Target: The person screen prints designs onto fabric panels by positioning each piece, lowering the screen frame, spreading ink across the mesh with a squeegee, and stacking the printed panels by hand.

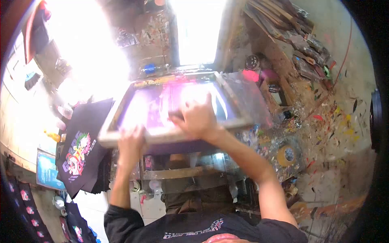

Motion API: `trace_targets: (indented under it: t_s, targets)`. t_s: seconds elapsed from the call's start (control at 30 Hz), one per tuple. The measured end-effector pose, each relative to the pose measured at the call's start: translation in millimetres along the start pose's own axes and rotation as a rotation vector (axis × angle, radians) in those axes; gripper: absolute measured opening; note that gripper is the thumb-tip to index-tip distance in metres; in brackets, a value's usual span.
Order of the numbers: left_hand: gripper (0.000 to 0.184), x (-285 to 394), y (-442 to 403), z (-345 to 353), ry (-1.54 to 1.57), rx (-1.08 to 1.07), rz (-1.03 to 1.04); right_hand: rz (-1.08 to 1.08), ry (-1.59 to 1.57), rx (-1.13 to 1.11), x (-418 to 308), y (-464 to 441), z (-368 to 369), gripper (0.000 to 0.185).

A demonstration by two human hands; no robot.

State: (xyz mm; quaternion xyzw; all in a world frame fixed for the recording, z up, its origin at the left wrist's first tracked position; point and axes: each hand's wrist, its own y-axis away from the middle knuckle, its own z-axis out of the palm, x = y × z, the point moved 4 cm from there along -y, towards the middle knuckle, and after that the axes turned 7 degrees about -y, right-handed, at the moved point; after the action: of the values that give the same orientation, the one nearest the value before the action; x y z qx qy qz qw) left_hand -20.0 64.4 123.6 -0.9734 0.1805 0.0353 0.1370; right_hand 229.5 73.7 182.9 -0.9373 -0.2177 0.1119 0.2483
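Observation:
A wooden-framed printing screen lies tilted in front of me, with pink and purple ink across its mesh. My left hand is closed over the near-left part of its frame. Above the mesh, toward the near side, my right hand is curled and blurred by motion. Whatever it grips, if anything, is hidden beneath the fingers. Under the screen's near edge shows dark purple material. Glare washes out part of the mesh.
A black printed cloth with a colourful design hangs at the left. To the right are a roll of tape and pink ink near the screen's far corner. Wooden strips lean at the back right beside a paint-spattered wall.

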Motion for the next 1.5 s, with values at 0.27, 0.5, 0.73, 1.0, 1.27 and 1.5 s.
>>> trace_targets:
  t_s: [0.27, 0.5, 0.73, 1.0, 1.27, 1.5]
  targets:
    - [0.052, 45.6, 72.5, 75.2, 0.393, 0.126, -0.112, 0.015, -0.215, -0.374, 18.5, 93.6, 105.0, 0.018]
    - [0.055, 39.1, 75.1, 95.9, 0.366, 0.176, -0.044, -0.231, 0.078, 0.297, 92.3, -15.7, 189.6, 0.036]
    - [0.059, 38.7, 80.4, 107.3, 0.223, 0.216, -0.072, 0.012, -0.019, -0.02, 136.1, -101.8, 197.5, 0.04]
    - [0.06, 38.4, 80.7, 115.0, 0.226, 0.163, -0.035, -0.216, 0.108, -0.119, 153.3, -115.3, 202.6, 0.046]
    - [0.065, 37.7, 88.2, 125.6, 0.184, 0.113, -0.051, 0.008, -0.002, -0.254, 206.6, -143.2, 222.5, 0.06]
    - [0.063, 39.3, 81.3, 124.1, 0.182, 0.159, -0.045, 0.206, -0.091, -0.364, 109.0, -31.0, 147.8, 0.061]
